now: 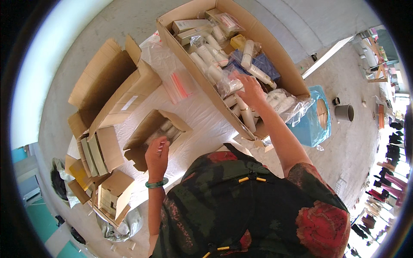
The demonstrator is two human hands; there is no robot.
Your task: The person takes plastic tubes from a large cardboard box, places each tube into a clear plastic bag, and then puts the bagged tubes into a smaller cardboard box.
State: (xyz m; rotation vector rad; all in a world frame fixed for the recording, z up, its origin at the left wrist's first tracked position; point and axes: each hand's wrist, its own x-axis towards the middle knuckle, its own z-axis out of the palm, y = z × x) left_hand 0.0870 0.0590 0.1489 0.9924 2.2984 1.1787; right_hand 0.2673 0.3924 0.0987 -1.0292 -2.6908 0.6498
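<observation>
My right hand [250,89] reaches into a large open cardboard box [287,64] and rests on white tubes [246,112] wrapped in clear plastic; whether it grips one I cannot tell. The box holds several white tubes, small cartons and blue packets [258,64]. My left hand [157,155], with a green bangle at the wrist, hovers with curled fingers at the edge of a small open cardboard box [148,129] that contains pale tubes. Nothing shows in the left hand.
A white-covered table [198,114] carries the boxes. Clear zip bags [178,84] lie between them. Larger open cartons [116,86] and flat boxes stand at left. A blue tissue pack [316,118] and a grey cup [344,112] sit at right.
</observation>
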